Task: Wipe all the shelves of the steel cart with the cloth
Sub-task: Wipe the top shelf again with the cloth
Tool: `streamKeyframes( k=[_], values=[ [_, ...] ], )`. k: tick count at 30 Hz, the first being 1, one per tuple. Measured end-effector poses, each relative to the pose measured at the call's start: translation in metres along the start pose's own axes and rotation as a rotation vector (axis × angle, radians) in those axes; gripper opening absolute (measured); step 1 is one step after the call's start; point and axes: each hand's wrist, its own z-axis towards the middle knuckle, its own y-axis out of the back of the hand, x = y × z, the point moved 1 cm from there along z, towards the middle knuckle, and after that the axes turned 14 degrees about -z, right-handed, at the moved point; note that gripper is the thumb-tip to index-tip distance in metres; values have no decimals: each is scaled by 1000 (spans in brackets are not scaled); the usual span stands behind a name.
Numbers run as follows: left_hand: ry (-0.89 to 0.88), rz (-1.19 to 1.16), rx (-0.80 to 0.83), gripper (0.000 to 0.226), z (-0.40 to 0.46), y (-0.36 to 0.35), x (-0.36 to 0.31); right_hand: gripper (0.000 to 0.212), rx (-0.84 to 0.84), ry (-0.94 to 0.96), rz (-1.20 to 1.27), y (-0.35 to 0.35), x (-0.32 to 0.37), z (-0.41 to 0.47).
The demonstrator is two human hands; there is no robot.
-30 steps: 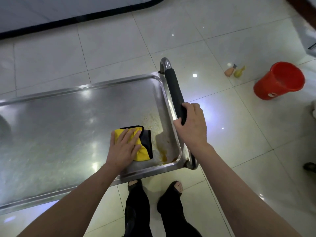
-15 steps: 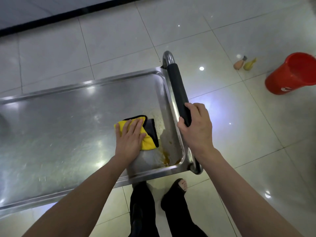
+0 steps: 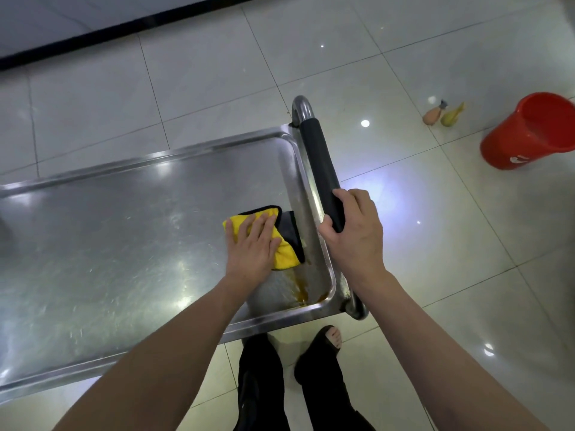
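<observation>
Cloth (image 3: 281,248), yellow with dark trim, lies folded on the steel cart's top shelf (image 3: 109,244), near its right rim. Left hand (image 3: 253,247) presses it flat, fingers straight and spread. Brown residue (image 3: 301,290) pools in the near right corner just below the cloth; risk: a flat push smears it across the shelf instead of lifting it, or misses the corner. Right hand (image 3: 354,236) is curled tight round the black handle (image 3: 322,169); if that grip slackens, the cart could roll. Red bucket (image 3: 529,132) stands well apart on the floor. Lower shelves not visible.
</observation>
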Motion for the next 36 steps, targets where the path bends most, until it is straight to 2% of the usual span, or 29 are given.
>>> streamKeyframes(
  k=[8, 17, 28, 36],
  values=[
    [-97, 71, 79, 62, -64, -18, -16, 44, 26, -36, 58, 1, -2, -1],
    [-89, 122, 75, 61, -52, -20, -15, 42, 22, -49, 94, 0, -4, 4],
    [34, 45, -34, 60, 39, -5, -16, 43, -3, -42, 82, -2, -6, 8],
    [118, -32, 54, 63, 117, 18, -19, 42, -6, -38, 53, -3, -7, 12]
  ],
)
